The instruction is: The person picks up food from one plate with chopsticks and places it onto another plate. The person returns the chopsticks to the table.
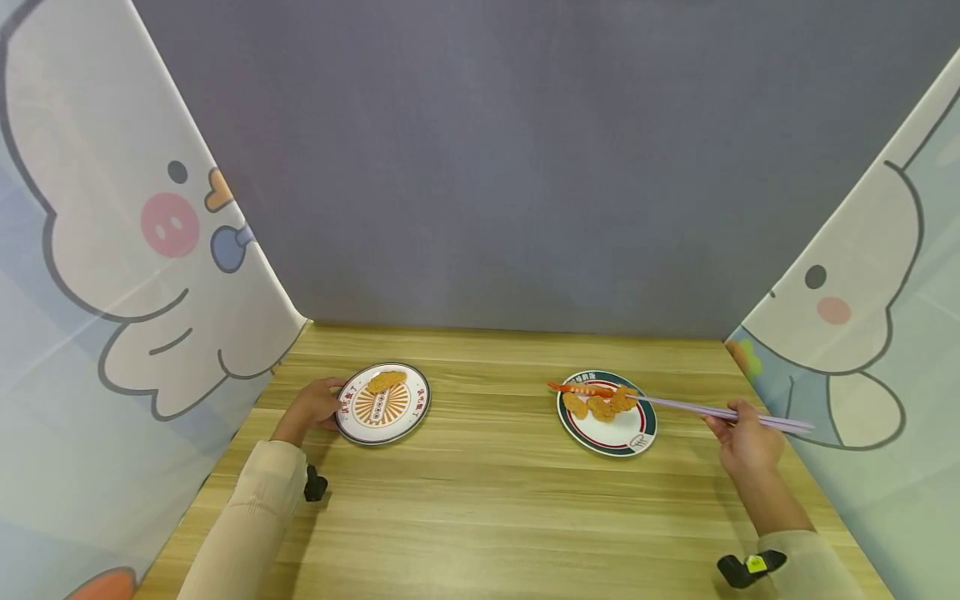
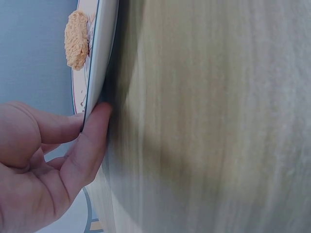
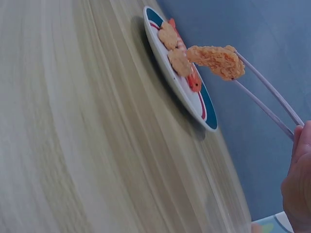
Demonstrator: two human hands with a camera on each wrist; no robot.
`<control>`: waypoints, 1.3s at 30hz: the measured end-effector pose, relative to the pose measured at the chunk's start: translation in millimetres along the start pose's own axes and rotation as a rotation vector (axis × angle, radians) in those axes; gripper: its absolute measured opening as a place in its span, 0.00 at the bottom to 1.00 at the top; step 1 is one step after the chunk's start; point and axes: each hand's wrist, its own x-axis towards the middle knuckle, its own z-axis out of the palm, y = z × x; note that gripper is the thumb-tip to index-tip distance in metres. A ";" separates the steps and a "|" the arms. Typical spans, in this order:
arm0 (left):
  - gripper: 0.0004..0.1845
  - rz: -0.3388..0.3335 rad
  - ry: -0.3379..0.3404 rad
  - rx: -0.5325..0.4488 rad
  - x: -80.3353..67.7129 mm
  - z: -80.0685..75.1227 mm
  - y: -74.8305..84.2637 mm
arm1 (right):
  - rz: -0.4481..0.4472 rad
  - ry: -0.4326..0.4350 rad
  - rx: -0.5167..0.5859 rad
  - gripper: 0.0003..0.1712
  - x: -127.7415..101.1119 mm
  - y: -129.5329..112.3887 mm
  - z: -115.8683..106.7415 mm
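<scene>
My left hand pinches the left rim of a white plate with an orange sunburst print, thumb on top and fingers beneath, as the left wrist view shows. A piece of fried chicken lies on that plate. Over on the right, my right hand holds a pair of pale purple chopsticks. Their tips grip another fried chicken piece, lifted over a green-rimmed plate. A red-and-white shrimp and two nuggets lie on this plate.
Both plates are on a light wood-grain table. A grey panel stands along the back edge. Cartoon-printed panels rise at the left and right sides.
</scene>
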 end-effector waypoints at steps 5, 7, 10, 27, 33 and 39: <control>0.35 -0.005 -0.004 -0.005 0.3 -0.5 -0.2 | 0.017 0.019 -0.018 0.18 2.9 -4.0 -5.6; 0.35 -0.008 -0.004 -0.005 0.2 -0.8 -0.3 | 0.016 0.023 -0.022 0.19 3.9 -5.3 -7.1; 0.35 -0.010 -0.005 -0.006 0.0 -1.1 -0.1 | 0.008 0.023 -0.033 0.20 5.6 -6.8 -9.2; 0.35 -0.010 -0.011 -0.023 3.9 -1.6 -3.4 | 0.020 -0.004 -0.082 0.20 14.5 0.6 -12.6; 0.33 0.002 -0.009 -0.023 2.4 -0.2 -2.5 | 0.032 0.008 -0.065 0.21 19.1 5.5 -9.2; 0.33 0.012 -0.003 -0.007 3.2 0.2 -2.5 | 0.047 0.028 -0.045 0.20 23.9 11.7 -10.8</control>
